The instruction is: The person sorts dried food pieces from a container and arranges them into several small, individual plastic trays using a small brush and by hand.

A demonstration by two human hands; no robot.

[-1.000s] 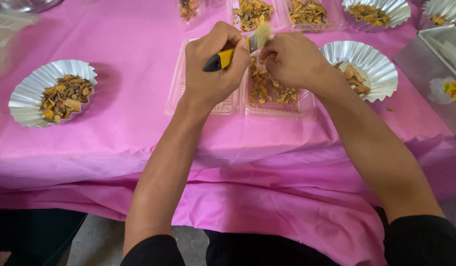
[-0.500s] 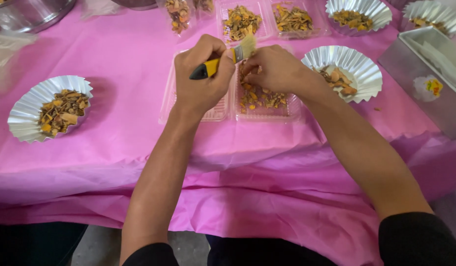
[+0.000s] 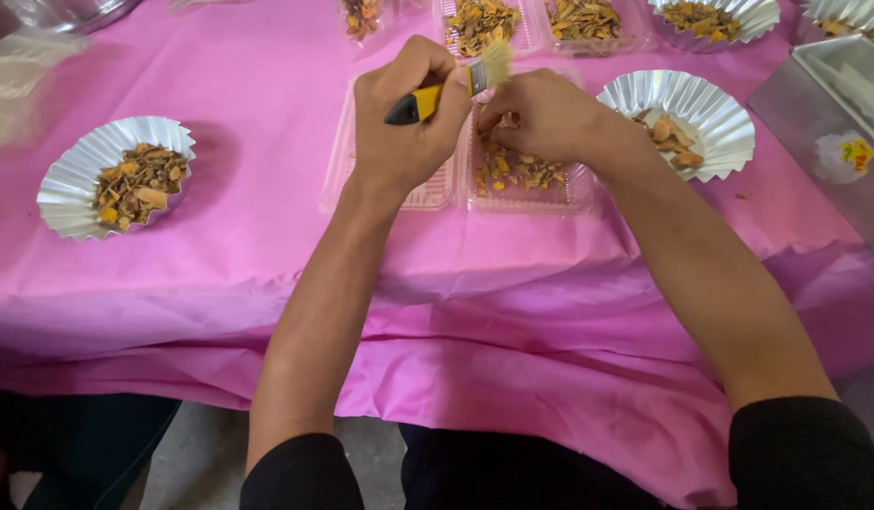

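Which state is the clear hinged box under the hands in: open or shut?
Open. The clear box lies spread flat on the pink cloth, snack mix uncovered in one half, right hand reaching in.

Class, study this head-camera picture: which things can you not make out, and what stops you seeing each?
1. What the right hand pinches: its own fingers hide it.
2. Most of the brush handle: the left hand wraps it.
3. The metal bowl at top left: cut off by the edge.
4. The grey box on the right: cut off by the edge, contents blurred.
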